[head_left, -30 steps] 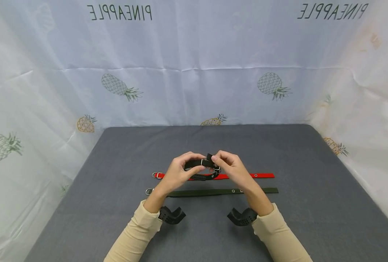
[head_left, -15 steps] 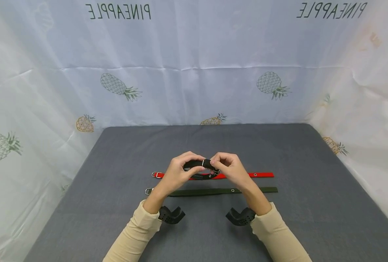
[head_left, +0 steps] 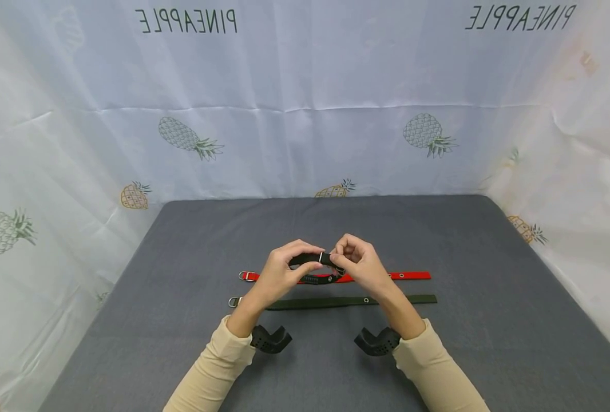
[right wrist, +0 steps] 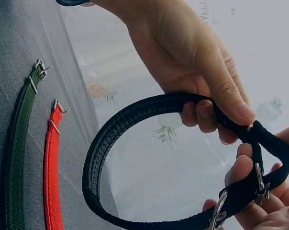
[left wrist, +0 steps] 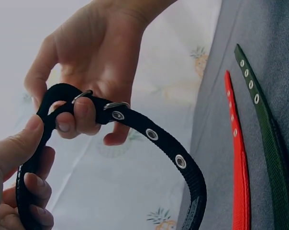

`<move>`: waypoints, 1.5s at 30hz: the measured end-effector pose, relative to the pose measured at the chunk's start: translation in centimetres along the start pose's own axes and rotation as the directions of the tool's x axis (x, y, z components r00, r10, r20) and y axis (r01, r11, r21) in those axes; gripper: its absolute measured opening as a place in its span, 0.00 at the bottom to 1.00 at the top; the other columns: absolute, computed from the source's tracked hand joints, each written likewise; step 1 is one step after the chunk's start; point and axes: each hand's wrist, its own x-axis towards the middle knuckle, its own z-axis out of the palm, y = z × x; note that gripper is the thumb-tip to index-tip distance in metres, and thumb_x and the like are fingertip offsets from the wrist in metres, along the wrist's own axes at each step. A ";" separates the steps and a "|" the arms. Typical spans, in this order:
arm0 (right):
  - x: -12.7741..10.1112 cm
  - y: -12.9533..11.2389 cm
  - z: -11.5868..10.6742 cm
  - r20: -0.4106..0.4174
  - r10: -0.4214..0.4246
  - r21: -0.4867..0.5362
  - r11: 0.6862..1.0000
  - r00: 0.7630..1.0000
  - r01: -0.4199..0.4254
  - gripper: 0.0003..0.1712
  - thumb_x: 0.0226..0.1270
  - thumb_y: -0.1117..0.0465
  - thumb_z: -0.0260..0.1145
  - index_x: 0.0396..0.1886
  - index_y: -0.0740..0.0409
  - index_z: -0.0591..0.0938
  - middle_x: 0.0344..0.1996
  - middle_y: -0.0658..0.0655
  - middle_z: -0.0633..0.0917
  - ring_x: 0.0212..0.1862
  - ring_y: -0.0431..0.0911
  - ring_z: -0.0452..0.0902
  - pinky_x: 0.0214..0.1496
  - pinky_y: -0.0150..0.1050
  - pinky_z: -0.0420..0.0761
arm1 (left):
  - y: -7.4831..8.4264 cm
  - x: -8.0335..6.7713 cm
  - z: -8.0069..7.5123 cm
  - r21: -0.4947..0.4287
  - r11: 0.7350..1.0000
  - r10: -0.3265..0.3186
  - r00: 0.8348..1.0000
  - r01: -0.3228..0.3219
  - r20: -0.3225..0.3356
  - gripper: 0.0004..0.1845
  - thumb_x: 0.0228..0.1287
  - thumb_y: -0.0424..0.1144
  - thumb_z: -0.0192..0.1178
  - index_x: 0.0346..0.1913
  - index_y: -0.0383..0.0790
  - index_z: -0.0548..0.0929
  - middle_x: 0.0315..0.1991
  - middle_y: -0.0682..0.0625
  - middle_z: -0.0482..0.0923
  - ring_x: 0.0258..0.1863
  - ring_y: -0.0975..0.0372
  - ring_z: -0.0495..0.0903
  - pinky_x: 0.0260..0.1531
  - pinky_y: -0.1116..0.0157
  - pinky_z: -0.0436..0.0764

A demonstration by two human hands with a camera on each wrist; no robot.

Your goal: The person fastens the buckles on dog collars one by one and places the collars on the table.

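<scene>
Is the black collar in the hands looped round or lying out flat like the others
Looped. The black collar curves into a ring, both hands pinching it by the buckle; the red collar and green collar lie straight on the table.

Bright even head view, soft shadows, edges bowed, both wrist views dim and backlit
</scene>
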 end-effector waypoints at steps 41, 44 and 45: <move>0.3 1.1 -1.7 0.208 0.086 0.056 0.993 0.974 -0.099 0.12 0.74 0.56 0.55 0.28 0.51 0.76 0.20 0.44 0.76 0.32 0.40 0.69 0.40 0.37 0.70 | 0.3 0.0 -0.1 -0.184 0.971 -0.148 0.988 0.155 0.051 0.13 0.63 0.32 0.63 0.51 0.34 0.80 0.44 0.38 0.82 0.39 0.69 0.80 0.41 0.71 0.82; 0.3 1.0 -1.5 0.207 0.071 0.044 0.996 0.976 -0.082 0.13 0.73 0.57 0.56 0.27 0.52 0.76 0.19 0.44 0.75 0.31 0.40 0.69 0.37 0.37 0.70 | 0.2 0.0 0.0 -0.174 0.972 -0.148 0.987 0.156 0.059 0.13 0.63 0.32 0.63 0.51 0.35 0.80 0.43 0.39 0.82 0.33 0.64 0.79 0.35 0.72 0.80; 0.3 1.0 -1.5 0.202 0.073 0.037 0.996 0.977 -0.082 0.12 0.73 0.57 0.56 0.27 0.53 0.76 0.19 0.44 0.76 0.31 0.40 0.69 0.37 0.37 0.70 | 0.2 0.0 0.0 -0.173 0.973 -0.148 0.987 0.156 0.060 0.13 0.63 0.32 0.63 0.51 0.35 0.80 0.43 0.39 0.82 0.32 0.64 0.78 0.34 0.72 0.80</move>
